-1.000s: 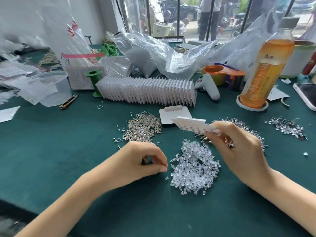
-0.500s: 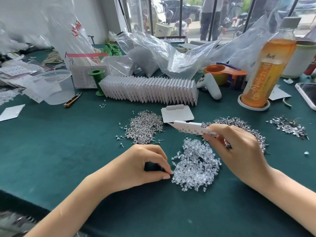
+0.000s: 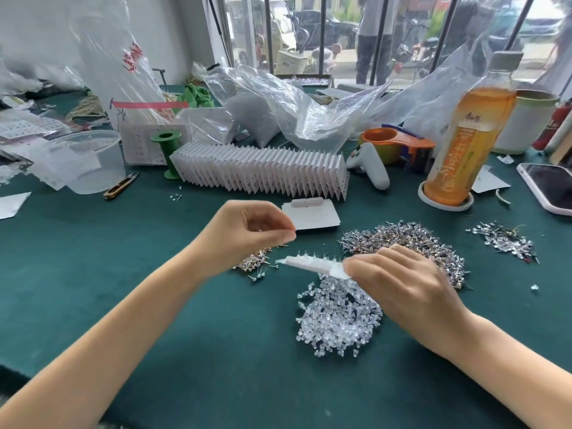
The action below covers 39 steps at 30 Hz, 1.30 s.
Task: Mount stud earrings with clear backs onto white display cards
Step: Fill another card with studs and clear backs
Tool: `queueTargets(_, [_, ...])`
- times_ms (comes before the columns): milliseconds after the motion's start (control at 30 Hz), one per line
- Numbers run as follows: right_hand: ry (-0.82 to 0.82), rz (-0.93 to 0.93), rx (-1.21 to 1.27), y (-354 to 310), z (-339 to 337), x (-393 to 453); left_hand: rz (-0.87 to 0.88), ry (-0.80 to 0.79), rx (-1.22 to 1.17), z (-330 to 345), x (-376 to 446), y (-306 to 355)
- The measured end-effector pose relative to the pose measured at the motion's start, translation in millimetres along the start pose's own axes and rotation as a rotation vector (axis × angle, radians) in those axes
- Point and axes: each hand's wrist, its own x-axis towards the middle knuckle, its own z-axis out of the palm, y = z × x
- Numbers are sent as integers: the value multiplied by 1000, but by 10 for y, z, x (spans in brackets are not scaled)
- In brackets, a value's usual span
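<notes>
Now I am holding the card [image 3: 312, 264] edge-up in my right hand [image 3: 399, 283], fingers clamped on it above the backs [image 3: 339, 317]; my left hand [image 3: 247, 233] is pinching something tiny, probably a back, which should go slowly, straight onto a post.

A white display card [image 3: 312, 264] is held edge-on and tilted above the green counter [image 3: 123, 249], with a row of earring posts sticking up through it. Beneath it lies a heap of clear backs [image 3: 339, 314]. Piles of stud earrings lie around it: one to the left [image 3: 252, 262], a large one behind the card [image 3: 402, 239] and a smaller one far right [image 3: 503, 241]; a blank card [image 3: 312, 213] lies flat further back, before a long fanned row of standing cards [image 3: 263, 170].
</notes>
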Motion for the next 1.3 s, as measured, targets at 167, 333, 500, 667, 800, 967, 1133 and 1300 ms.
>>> queueTargets(167, [-57, -142, -127, -68, -41, 53, -16, -185, -126, 230, 153, 113])
queueTargets(333, [-27, -181, -189, -93, -6, 35, -18, -301, -207, 387, 99, 48])
queueTargets(500, [-35, -183, -177, -103, 13, 28, -5, -357, -216, 381, 60, 43])
queueTargets(667, [-56, -164, -170, -114, -12, 49, 13, -384, -205, 388, 66, 53])
queueTargets(800, [-88, -150, -181, -117, -23, 54, 19, -404, -184, 419, 62, 67])
queueTargets(967, [-113, -138, -151, -122, -35, 51, 26, -424, -131, 408, 59, 88])
queueTargets(1133, [-121, -144, -156, -121, -38, 49, 20, -437, -90, 405, 68, 101])
queueTargets(1300, [-114, -157, -181, -135, -24, 41, 0, -470, -66, 389, 84, 118])
